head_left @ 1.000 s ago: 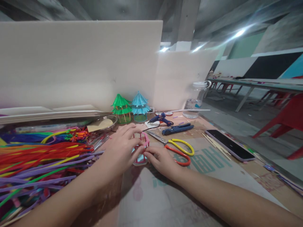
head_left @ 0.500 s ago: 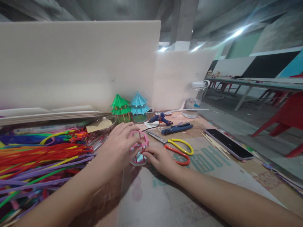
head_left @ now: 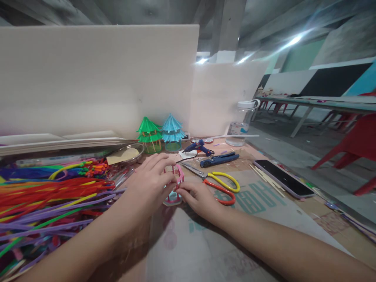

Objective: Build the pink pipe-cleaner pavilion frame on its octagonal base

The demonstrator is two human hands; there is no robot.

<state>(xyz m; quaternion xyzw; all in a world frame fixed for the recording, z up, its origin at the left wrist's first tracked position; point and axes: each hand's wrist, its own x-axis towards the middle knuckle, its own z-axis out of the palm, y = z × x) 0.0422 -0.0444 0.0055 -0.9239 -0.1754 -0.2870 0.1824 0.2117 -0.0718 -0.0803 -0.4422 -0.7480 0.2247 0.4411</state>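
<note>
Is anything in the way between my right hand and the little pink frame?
Nothing visible: your right hand is right at the pink frame. Your left hand is at its left side, and the scissors lie beyond your right hand, outside that gap.

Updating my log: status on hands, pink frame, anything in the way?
Left hand partly covers pink frame. Right hand at its right side. Frame upright. Scissors close beyond right hand.

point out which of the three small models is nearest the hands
The pink model, between the left hand and the right hand; the green one and blue one stand farther back.
</note>
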